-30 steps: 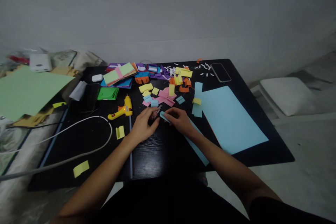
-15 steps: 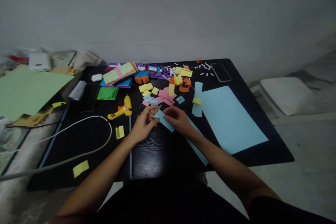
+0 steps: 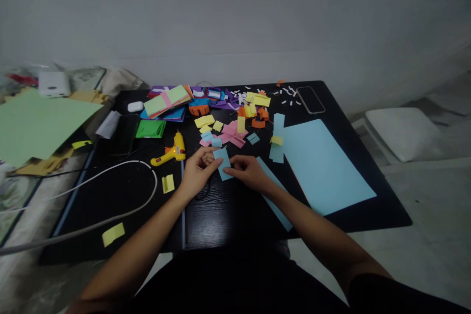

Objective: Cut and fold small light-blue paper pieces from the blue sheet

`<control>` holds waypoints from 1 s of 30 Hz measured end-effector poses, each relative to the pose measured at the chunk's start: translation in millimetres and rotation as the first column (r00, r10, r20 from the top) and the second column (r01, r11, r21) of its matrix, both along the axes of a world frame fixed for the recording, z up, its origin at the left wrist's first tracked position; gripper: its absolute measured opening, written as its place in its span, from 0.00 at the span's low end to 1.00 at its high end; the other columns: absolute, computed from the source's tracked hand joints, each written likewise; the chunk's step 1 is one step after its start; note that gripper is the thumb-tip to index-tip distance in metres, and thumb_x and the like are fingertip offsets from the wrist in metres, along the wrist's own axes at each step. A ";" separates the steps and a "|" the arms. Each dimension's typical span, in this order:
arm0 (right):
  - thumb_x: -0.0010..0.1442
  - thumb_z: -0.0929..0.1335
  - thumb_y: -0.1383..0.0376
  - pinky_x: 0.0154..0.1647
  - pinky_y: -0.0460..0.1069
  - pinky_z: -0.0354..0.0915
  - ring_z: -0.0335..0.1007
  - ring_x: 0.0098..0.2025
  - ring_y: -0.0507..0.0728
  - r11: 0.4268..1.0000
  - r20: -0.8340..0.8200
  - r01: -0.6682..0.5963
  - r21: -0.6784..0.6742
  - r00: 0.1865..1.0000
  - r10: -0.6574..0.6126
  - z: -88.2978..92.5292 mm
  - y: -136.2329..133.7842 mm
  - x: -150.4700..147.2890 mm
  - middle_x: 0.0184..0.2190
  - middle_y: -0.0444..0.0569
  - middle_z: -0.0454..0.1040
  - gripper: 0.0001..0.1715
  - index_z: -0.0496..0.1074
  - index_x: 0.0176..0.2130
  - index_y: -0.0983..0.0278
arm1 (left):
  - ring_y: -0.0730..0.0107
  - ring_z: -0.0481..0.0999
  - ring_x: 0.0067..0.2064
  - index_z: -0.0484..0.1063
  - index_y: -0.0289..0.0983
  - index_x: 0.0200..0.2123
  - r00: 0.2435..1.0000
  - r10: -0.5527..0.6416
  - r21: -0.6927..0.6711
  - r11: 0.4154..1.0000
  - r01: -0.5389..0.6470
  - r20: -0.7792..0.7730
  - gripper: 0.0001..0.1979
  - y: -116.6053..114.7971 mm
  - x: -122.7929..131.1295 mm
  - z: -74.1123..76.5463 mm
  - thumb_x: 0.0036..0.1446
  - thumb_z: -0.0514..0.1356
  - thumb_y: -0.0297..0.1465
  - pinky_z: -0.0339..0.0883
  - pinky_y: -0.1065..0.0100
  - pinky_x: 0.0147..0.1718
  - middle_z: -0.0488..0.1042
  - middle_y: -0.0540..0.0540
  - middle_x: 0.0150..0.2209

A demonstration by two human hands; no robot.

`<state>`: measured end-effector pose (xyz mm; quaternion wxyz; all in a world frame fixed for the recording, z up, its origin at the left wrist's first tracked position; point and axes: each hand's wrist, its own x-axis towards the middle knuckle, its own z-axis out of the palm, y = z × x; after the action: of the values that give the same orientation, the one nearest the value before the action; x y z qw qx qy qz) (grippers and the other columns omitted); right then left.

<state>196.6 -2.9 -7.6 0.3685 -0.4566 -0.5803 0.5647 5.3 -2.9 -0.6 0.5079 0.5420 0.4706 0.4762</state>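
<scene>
A small light blue piece of paper [image 3: 222,163] is held upright over the table, its flat face toward me. My left hand [image 3: 199,170] pinches its left edge, the thumb lying on the front. From the other side my right hand [image 3: 247,171] grips the lower right edge between thumb and fingers. Below my left hand is a thin dark loop [image 3: 204,192], too dim to make out. A long light blue paper strip [image 3: 270,181] lies partly under my right forearm. Just beyond my hands are pink paper pieces [image 3: 233,132] and small blue ones [image 3: 216,143].
A yellow hot glue gun [image 3: 171,152] lies left of my hands, near a white cable [image 3: 150,196]. Large light blue sheets [image 3: 326,167] cover the table's right side. A phone [image 3: 311,100], coloured paper stacks [image 3: 167,102] and yellow scraps [image 3: 168,184] lie around.
The blue paper has turned from a slanted position to nearly upright. My right hand has shifted slightly down its edge. A metal tip seen by my left fingers before is now out of sight.
</scene>
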 end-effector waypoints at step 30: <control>0.45 0.81 0.62 0.40 0.51 0.73 0.79 0.34 0.55 0.947 -0.375 0.088 -0.310 0.904 -0.207 0.8 6.4 2.4 0.32 0.42 0.82 0.29 0.74 0.47 0.58 | 0.69 0.75 0.37 0.81 0.40 0.42 0.897 -0.400 0.048 0.909 0.415 -0.187 0.08 -3.8 -3.0 4.8 0.60 0.64 0.29 0.70 0.69 0.37 0.78 0.45 0.40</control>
<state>198.9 3.5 -6.7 0.4520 -0.4219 -0.3677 0.6946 2.4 -6.7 4.2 0.5296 0.6891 0.3680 0.3304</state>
